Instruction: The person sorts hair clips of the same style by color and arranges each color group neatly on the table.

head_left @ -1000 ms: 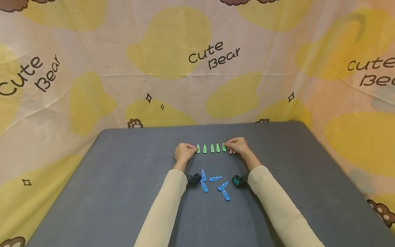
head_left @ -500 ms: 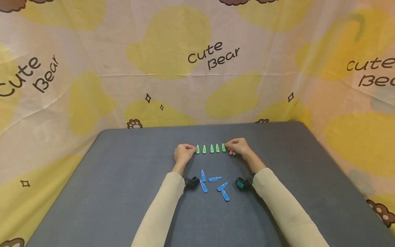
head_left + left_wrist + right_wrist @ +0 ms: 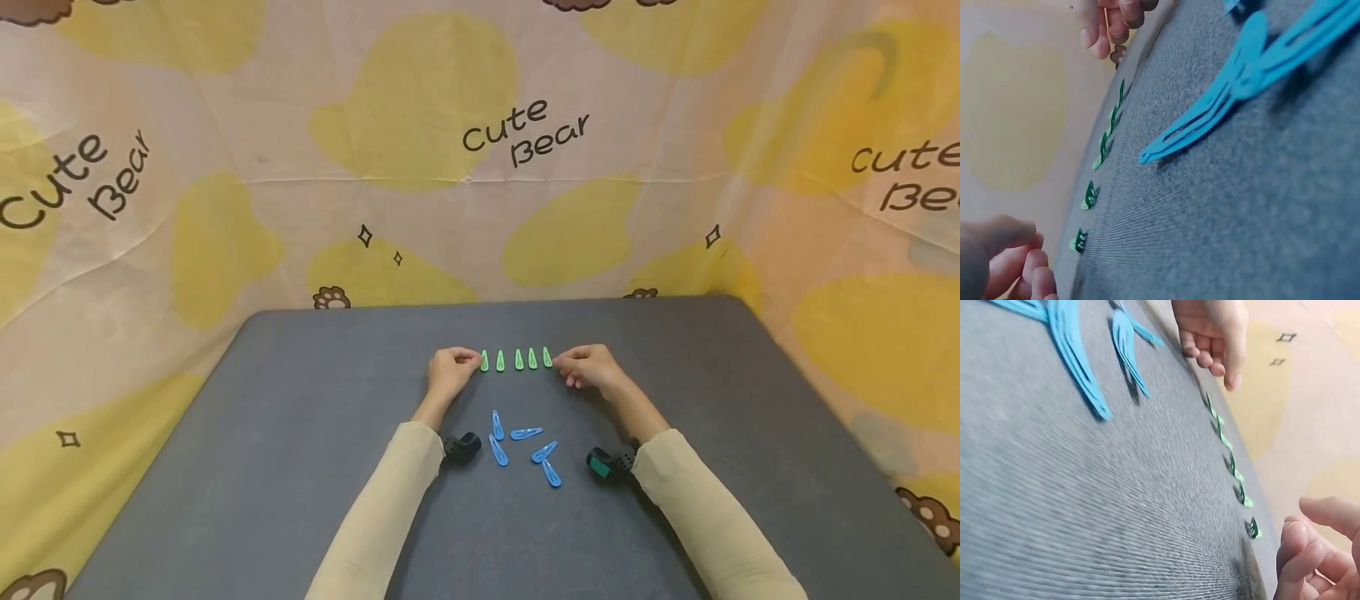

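Observation:
Several green snap hair clips [image 3: 519, 360] lie side by side in a row near the back of the table, their narrow ends pointing away. My left hand [image 3: 451, 371] is beside the leftmost green clip, loosely bent and holding nothing; the left wrist view shows a small gap between its fingertips and that clip [image 3: 1078, 241]. At the row's other end, my right hand [image 3: 594, 367] stays just right of the last green clip [image 3: 1253, 528]. Its thumb and fingers are apart and grip nothing. Several blue snap hair clips [image 3: 527, 434] lie scattered nearer, between the forearms.
The grey table [image 3: 300, 500] extends around the clips. Behind and beside it hangs a patterned cloth [image 3: 420, 108]. Each wrist wears a black band; the left band [image 3: 462, 447] is close to the blue clips, the right band [image 3: 611, 462] farther from them.
My right hand has drawn back from the rightmost green clip, slightly right and nearer me. The left hand has barely moved. Green and blue clips keep their arrangement.

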Motion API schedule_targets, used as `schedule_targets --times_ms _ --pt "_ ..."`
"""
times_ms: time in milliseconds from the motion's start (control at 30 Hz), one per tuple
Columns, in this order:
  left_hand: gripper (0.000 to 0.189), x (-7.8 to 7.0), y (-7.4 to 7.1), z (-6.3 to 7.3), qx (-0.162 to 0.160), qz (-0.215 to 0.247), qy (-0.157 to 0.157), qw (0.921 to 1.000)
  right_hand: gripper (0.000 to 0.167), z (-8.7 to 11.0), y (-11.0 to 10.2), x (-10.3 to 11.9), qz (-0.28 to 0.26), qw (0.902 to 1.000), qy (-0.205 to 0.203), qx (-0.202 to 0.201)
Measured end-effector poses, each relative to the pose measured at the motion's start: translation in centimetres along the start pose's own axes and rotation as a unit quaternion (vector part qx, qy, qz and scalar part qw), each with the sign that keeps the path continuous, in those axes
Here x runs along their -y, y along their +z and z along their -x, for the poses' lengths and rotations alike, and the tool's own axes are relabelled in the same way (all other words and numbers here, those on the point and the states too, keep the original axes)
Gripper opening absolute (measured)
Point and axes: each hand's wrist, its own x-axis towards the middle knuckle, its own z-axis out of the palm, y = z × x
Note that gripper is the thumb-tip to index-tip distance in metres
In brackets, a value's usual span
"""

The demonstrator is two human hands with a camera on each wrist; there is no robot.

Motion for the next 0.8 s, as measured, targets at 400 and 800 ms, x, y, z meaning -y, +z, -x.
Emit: schedule_targets --times_ms 400,800 --pt "0.017 -0.9 -1.1 1.9 0.061 -0.004 0.049 0.9969 0.034 2.9 0.4 -0.3 0.002 0.9988 -0.028 0.041" --pt "0.010 -0.6 -1.5 4.6 0.116 0.001 0.079 0.9901 0.028 5.4 1.4 -0.7 0.031 0.9959 -0.042 0.073"
